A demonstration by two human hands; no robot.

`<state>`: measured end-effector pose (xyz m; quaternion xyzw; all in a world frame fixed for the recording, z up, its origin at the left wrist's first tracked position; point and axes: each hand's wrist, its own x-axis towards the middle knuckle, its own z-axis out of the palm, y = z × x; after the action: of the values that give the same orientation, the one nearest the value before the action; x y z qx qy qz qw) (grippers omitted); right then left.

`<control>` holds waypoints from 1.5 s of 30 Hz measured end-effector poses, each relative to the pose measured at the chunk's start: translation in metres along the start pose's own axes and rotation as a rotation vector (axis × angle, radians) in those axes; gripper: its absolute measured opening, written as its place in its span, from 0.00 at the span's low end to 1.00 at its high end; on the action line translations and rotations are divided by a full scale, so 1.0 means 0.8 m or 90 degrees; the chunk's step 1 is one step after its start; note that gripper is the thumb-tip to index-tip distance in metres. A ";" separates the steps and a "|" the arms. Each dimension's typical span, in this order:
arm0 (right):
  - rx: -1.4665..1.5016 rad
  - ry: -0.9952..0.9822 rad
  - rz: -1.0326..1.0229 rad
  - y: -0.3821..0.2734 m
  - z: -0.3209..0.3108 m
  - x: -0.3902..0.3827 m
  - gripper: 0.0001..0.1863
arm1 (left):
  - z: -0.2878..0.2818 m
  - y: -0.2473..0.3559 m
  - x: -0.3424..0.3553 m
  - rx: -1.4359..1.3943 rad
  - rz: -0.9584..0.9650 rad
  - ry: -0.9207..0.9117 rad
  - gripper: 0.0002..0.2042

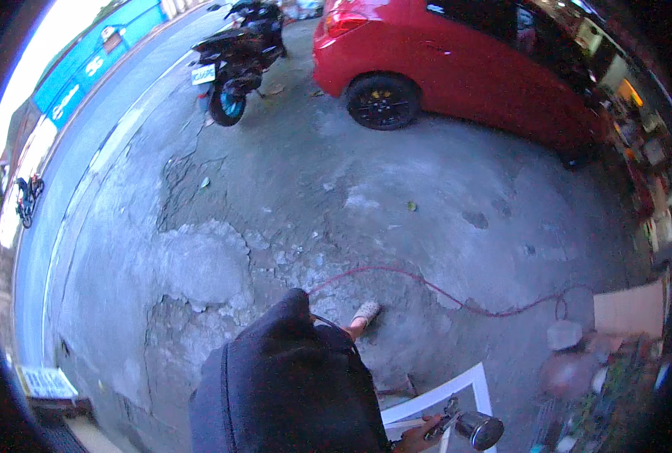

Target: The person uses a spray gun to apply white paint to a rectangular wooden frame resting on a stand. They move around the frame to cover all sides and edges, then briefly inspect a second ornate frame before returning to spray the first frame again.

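Low at the right of centre, my right hand [417,436] is wrapped round a metal spray gun [449,420]. The gun carries a shiny round cup [479,430] on its right side. Just behind the hand is a white flat-sided frame [456,386], partly hidden by the gun and cut off by the lower edge. Dark cloth [287,377] of clothing fills the bottom middle. Past it shows a foot in a pale clog [365,312]. My left hand does not show.
A thin red hose [464,306] snakes over the cracked concrete [290,219] and passes behind the dark cloth. A cardboard piece [628,309] and blurred clutter [577,374] stand at right. Farther off are a red car [456,68] and a parked motorcycle [238,60].
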<state>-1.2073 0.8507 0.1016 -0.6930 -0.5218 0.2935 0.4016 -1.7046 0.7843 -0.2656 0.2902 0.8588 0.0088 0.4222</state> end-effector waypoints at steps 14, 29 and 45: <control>0.110 0.059 -0.055 -0.133 0.154 0.331 0.15 | -0.215 0.390 0.114 -0.201 0.118 0.109 0.28; 0.092 -0.017 -0.139 -0.203 0.220 0.751 0.11 | -0.221 0.528 0.224 -0.226 0.066 0.103 0.13; 0.040 0.168 -0.045 -0.224 0.194 1.136 0.09 | -0.300 1.119 0.477 -0.146 0.220 0.119 0.30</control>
<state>-1.1657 1.7847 0.1889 -0.6938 -0.4789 0.2019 0.4985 -1.6213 1.7771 -0.1532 0.3813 0.8251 0.2053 0.3628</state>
